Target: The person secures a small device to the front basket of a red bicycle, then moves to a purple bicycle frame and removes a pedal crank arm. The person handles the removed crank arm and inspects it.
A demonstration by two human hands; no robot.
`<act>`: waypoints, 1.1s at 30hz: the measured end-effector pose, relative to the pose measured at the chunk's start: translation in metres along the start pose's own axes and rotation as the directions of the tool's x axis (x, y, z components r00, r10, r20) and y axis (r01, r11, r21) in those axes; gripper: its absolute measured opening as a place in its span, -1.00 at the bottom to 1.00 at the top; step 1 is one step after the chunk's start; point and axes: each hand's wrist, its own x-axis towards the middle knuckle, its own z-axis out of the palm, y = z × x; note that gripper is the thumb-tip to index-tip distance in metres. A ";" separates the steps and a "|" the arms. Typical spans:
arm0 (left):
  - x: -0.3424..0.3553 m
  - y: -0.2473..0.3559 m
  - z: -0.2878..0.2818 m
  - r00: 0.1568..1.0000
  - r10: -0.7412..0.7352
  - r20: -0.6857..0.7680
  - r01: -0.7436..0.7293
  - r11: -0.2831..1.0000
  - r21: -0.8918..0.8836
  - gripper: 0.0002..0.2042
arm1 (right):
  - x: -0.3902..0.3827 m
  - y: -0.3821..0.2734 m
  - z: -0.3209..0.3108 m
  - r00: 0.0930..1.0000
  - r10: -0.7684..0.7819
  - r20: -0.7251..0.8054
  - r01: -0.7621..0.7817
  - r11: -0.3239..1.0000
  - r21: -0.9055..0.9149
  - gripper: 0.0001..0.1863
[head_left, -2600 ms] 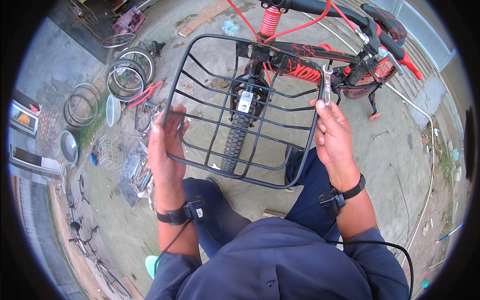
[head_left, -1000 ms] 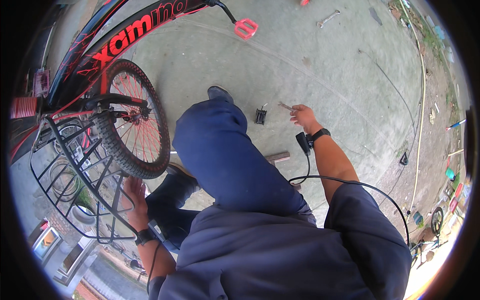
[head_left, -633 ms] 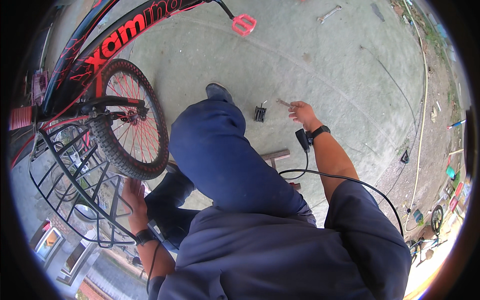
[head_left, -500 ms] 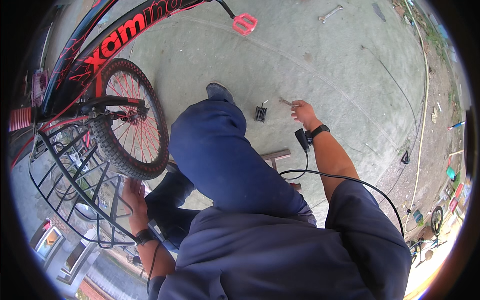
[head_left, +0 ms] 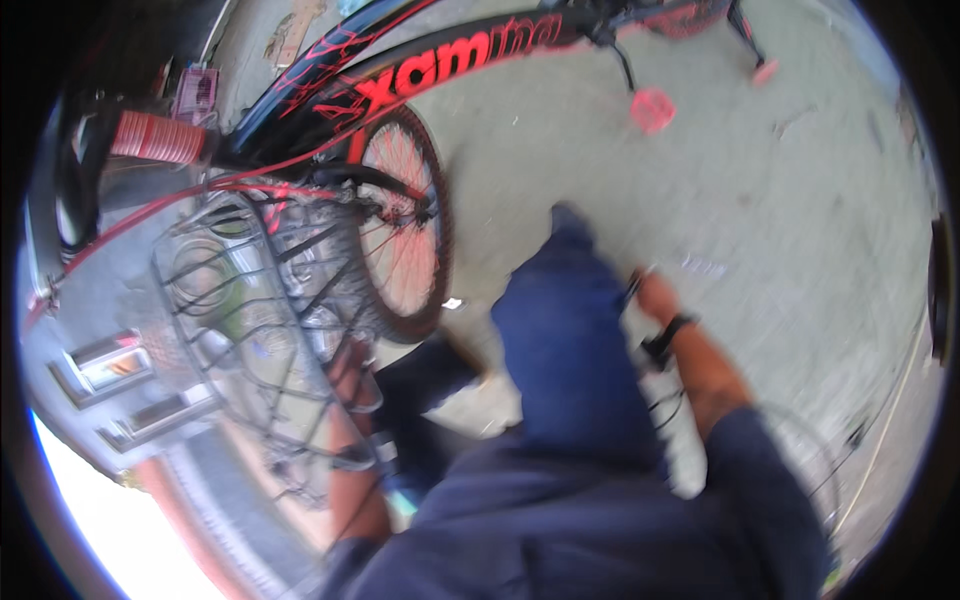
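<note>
In blur, my right hand (head_left: 657, 297) is beside my bent knee, fingers closed at a small black object (head_left: 632, 290), seemingly the compact black folding tool that lay on the floor before. A pale metal tool (head_left: 703, 265) lies on the concrete just beyond this hand. My left hand (head_left: 350, 372) is low by the front tyre, seen through the wires of the black basket (head_left: 300, 330); its fingers are smeared and partly hidden. The bicycle's front wheel (head_left: 408, 225), with red spokes, stands to the left of my leg.
Above the wheel runs the black and red bicycle frame (head_left: 450, 60), with a red grip (head_left: 160, 137) at far left. Red pedals (head_left: 652, 111) hang at the top. A wrench (head_left: 792, 122) lies on the concrete floor (head_left: 800, 220) at far right.
My view has swung left, so the bicycle shows further right. My right hand has left the metal tool on the floor and come to the black object. My left hand stays near the tyre.
</note>
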 end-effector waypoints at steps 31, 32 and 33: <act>-0.168 0.067 -0.014 0.556 0.356 0.751 -0.180 0.934 -0.309 -0.57 | -0.209 -0.214 -0.277 0.793 -0.359 -0.491 0.608 0.512 0.607 -0.66; -0.174 0.076 -0.009 0.413 0.398 0.819 -0.169 0.917 -0.360 -0.50 | -0.217 -0.247 -0.277 0.745 -0.460 -0.483 0.666 0.465 0.584 -0.65; -0.180 0.084 0.000 0.321 0.415 0.852 -0.178 0.909 -0.376 -0.41 | -0.223 -0.279 -0.272 0.683 -0.537 -0.496 0.725 0.411 0.552 -0.65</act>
